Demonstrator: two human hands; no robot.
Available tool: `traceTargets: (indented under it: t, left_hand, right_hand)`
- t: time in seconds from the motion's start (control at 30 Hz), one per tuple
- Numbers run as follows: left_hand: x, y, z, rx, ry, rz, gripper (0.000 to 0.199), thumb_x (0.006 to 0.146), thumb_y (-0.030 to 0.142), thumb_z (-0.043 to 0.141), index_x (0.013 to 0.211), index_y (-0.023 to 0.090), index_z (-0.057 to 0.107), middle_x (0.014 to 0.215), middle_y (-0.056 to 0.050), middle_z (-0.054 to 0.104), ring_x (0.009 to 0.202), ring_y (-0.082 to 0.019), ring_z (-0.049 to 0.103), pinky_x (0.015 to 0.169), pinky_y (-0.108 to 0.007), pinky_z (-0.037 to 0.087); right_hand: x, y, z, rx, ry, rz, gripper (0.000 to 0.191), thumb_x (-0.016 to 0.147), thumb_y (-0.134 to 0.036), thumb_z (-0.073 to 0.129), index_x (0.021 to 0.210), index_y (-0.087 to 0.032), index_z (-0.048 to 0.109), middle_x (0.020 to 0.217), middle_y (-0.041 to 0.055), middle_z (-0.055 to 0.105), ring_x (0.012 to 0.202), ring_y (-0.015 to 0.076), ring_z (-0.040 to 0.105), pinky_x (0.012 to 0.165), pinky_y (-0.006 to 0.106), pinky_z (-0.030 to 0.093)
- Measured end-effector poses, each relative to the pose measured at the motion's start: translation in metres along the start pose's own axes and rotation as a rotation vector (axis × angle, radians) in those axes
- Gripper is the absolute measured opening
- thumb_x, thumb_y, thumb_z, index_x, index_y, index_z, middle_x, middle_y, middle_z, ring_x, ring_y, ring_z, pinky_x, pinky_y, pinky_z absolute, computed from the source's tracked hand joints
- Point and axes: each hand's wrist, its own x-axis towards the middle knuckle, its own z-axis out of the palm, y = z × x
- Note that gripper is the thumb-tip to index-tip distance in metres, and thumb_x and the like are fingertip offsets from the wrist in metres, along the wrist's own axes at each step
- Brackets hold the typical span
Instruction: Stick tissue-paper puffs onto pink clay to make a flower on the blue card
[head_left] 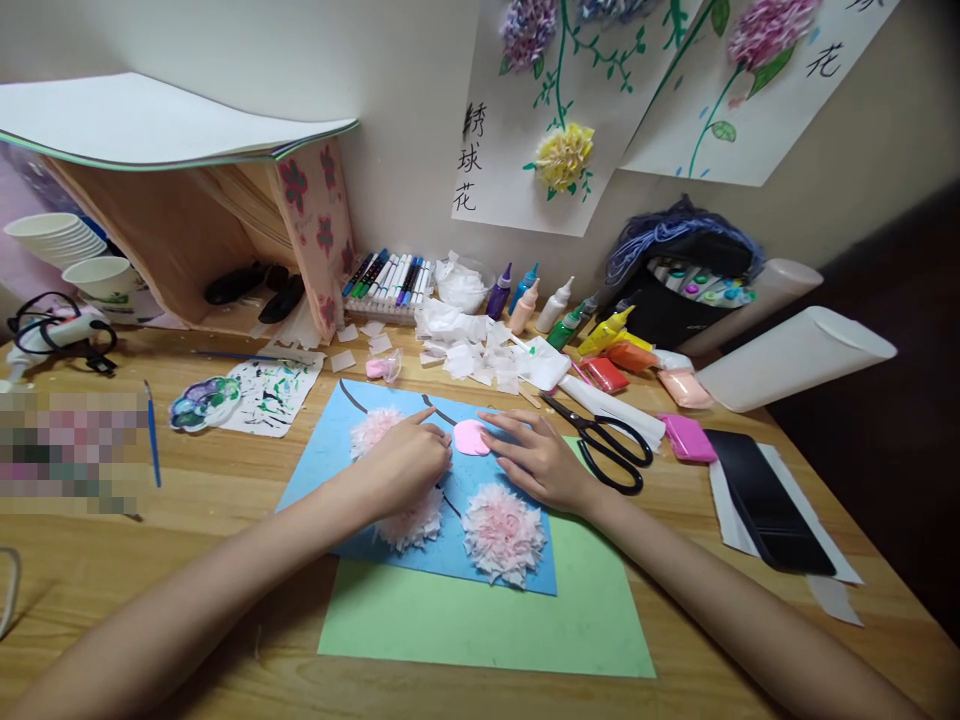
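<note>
Two hands, left hand (405, 462) and right hand (536, 458), lying loose, pinching pink clay piece (471, 437) on blue sheet (330, 450); left partly hiding paper flower (411, 525).

Home craft desk, marker pens (390, 280), paint bottles (540, 305), paper-flower posters (547, 110) on wall

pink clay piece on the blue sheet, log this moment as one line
left hand fingertips at pink clay piece | right hand touching its other side | piece on blue sheet | scissors right of hand
</note>
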Motion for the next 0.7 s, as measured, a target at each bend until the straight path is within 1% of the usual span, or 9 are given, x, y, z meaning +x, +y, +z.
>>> traceTargets:
  t: [0.07, 0.13, 0.23, 0.33, 0.4, 0.47, 0.57, 0.63, 0.7]
  left_hand:
    - [0.0005, 0.0001, -0.0003, 0.014, -0.036, 0.002, 0.024, 0.084, 0.010, 0.050, 0.065, 0.017, 0.063, 0.075, -0.003, 0.068, 0.086, -0.016, 0.062, 0.107, -0.039, 0.027]
    - [0.0010, 0.0004, -0.0017, 0.016, -0.046, -0.001, 0.024, 0.084, 0.010, 0.050, 0.065, 0.017, 0.063, 0.075, -0.003, 0.068, 0.085, -0.016, 0.062, 0.107, -0.038, 0.027]
    - [0.0015, 0.0001, -0.0039, 0.023, -0.062, 0.002, 0.025, 0.084, 0.011, 0.050, 0.063, 0.017, 0.062, 0.072, -0.002, 0.068, 0.081, -0.015, 0.063, 0.107, -0.038, 0.027]
    - [0.0015, -0.0011, -0.0035, 0.051, -0.066, 0.009, 0.024, 0.085, 0.012, 0.051, 0.063, 0.017, 0.062, 0.074, -0.002, 0.068, 0.082, -0.014, 0.063, 0.106, -0.037, 0.028]
    - [0.0015, -0.0020, -0.0021, 0.078, -0.069, 0.013, 0.022, 0.084, 0.012, 0.052, 0.066, 0.017, 0.063, 0.077, -0.002, 0.069, 0.084, -0.014, 0.063, 0.106, -0.037, 0.028]
    - [0.0015, -0.0023, -0.0011, 0.102, -0.089, 0.016, 0.019, 0.083, 0.012, 0.054, 0.069, 0.017, 0.065, 0.080, -0.003, 0.070, 0.087, -0.015, 0.063, 0.106, -0.038, 0.028]
    - [0.0016, -0.0017, -0.0017, 0.120, -0.122, 0.017, 0.018, 0.082, 0.011, 0.054, 0.070, 0.017, 0.065, 0.082, -0.004, 0.071, 0.089, -0.017, 0.063, 0.107, -0.040, 0.028]
    - [0.0018, -0.0009, -0.0028, 0.123, -0.126, 0.013, 0.020, 0.083, 0.011, 0.052, 0.069, 0.016, 0.065, 0.080, -0.004, 0.070, 0.088, -0.017, 0.063, 0.106, -0.040, 0.028]
    - [0.0020, -0.0002, -0.0033, 0.122, -0.117, 0.011, 0.022, 0.084, 0.012, 0.051, 0.068, 0.016, 0.065, 0.079, -0.004, 0.070, 0.086, -0.016, 0.064, 0.105, -0.039, 0.029]
  right_hand:
    - [0.0001, -0.0005, 0.0008, 0.016, -0.016, -0.033, 0.034, 0.090, -0.022, 0.046, 0.122, -0.019, 0.059, 0.135, 0.0066, 0.053, 0.117, 0.0249, 0.046, 0.097, 0.045, 0.041]
    - [0.0000, -0.0010, 0.0011, 0.010, -0.002, -0.040, 0.034, 0.090, -0.021, 0.045, 0.120, -0.018, 0.060, 0.132, 0.0067, 0.056, 0.115, 0.0245, 0.047, 0.096, 0.045, 0.040]
    - [-0.0002, -0.0011, 0.0006, -0.012, 0.031, -0.026, 0.036, 0.090, -0.021, 0.043, 0.122, -0.019, 0.058, 0.135, 0.0071, 0.052, 0.115, 0.0242, 0.046, 0.097, 0.045, 0.039]
    - [0.0004, -0.0007, 0.0004, -0.019, -0.037, -0.086, 0.039, 0.091, -0.029, 0.043, 0.128, -0.022, 0.054, 0.142, 0.0064, 0.045, 0.121, 0.0247, 0.042, 0.102, 0.047, 0.034]
    - [0.0012, -0.0003, 0.0012, -0.017, -0.094, -0.132, 0.038, 0.092, -0.035, 0.043, 0.127, -0.024, 0.055, 0.143, 0.0045, 0.043, 0.126, 0.0254, 0.037, 0.105, 0.049, 0.030]
    - [0.0016, 0.0003, 0.0022, -0.017, -0.113, -0.146, 0.036, 0.093, -0.036, 0.041, 0.124, -0.025, 0.057, 0.143, 0.0033, 0.044, 0.130, 0.0257, 0.033, 0.106, 0.050, 0.027]
    - [0.0006, 0.0020, 0.0036, -0.020, -0.094, -0.151, 0.039, 0.095, -0.034, 0.037, 0.128, -0.022, 0.054, 0.143, 0.0054, 0.043, 0.130, 0.0248, 0.034, 0.106, 0.049, 0.028]
    - [-0.0007, 0.0031, 0.0041, -0.030, -0.063, -0.127, 0.041, 0.095, -0.033, 0.036, 0.130, -0.019, 0.052, 0.143, 0.0072, 0.044, 0.128, 0.0243, 0.037, 0.106, 0.047, 0.030]
    - [-0.0017, 0.0035, 0.0045, -0.042, -0.057, -0.096, 0.040, 0.095, -0.033, 0.037, 0.129, -0.019, 0.053, 0.141, 0.0067, 0.046, 0.128, 0.0247, 0.037, 0.106, 0.047, 0.030]
